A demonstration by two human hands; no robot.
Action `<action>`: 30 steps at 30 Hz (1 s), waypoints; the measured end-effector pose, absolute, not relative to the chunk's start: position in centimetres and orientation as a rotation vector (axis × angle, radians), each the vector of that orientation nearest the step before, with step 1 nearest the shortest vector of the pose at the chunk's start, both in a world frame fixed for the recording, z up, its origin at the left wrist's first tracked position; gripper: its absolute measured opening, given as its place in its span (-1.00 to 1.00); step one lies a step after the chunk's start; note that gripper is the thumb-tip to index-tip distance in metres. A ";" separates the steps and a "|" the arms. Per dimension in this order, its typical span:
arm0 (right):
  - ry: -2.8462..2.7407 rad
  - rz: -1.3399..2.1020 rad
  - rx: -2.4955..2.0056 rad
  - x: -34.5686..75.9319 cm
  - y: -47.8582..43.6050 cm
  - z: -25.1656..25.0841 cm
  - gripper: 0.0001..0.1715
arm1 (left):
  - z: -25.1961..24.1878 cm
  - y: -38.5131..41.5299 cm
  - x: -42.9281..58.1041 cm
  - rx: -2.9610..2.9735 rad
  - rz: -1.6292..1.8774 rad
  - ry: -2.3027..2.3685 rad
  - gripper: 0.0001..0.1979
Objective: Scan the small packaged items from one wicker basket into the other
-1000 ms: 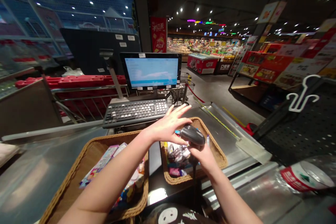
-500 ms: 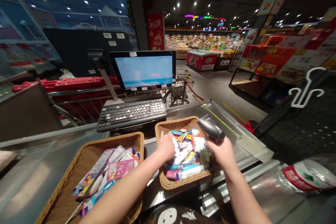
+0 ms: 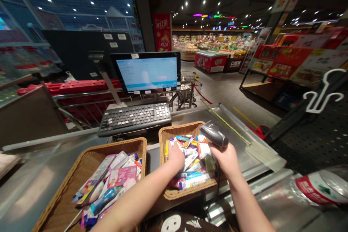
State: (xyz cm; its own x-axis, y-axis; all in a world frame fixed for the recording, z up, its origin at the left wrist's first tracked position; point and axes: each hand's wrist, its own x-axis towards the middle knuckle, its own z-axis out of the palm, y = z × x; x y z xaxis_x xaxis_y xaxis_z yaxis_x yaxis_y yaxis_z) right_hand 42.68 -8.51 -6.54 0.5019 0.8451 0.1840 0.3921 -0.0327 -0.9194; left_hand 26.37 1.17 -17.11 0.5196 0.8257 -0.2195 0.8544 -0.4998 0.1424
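My right hand (image 3: 227, 159) grips a grey handheld barcode scanner (image 3: 214, 133), its head pointing left over the right wicker basket (image 3: 179, 129). That basket holds several small colourful packets (image 3: 197, 150). My left hand (image 3: 176, 158) reaches down into this basket, fingers curled among the packets; what they hold is hidden. A larger left wicker basket (image 3: 84, 161) holds several flat packets (image 3: 119, 175) and sits to the left of my left forearm.
A black keyboard (image 3: 135, 116) and a lit monitor (image 3: 146, 72) stand behind the baskets on the steel checkout counter (image 3: 32, 185). A black pegboard with a white hook (image 3: 322, 96) stands at right. A bottle (image 3: 320, 188) lies at lower right. Red shopping baskets and a railing are at left.
My left hand came down from in front of the scanner, fingers spread, into the right basket and pushed deeper among the packets. My right hand shifted right with the scanner, then slightly left.
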 end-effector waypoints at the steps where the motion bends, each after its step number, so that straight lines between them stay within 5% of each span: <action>1: -1.076 0.511 -1.635 42.7 -8.5 -6.5 -0.54 | -17.0 1.2 26.3 2.548 -0.189 1.423 -0.56; 14: -1.102 0.558 -1.588 43.0 -8.5 -7.0 -0.56 | -15.6 3.8 23.2 2.638 -0.337 1.252 -0.56; 30: -1.188 0.541 -1.549 41.5 -8.4 -6.5 -0.64 | -14.4 2.9 23.1 2.507 0.223 1.337 -0.74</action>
State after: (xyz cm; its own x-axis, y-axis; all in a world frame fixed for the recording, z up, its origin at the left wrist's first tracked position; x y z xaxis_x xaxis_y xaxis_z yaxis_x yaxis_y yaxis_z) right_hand 41.51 -8.36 -6.45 0.4026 0.8853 0.2329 0.4053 0.0557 -0.9125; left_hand 23.14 2.94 -14.41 0.5571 0.8304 -0.0005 0.7855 -0.5268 0.3248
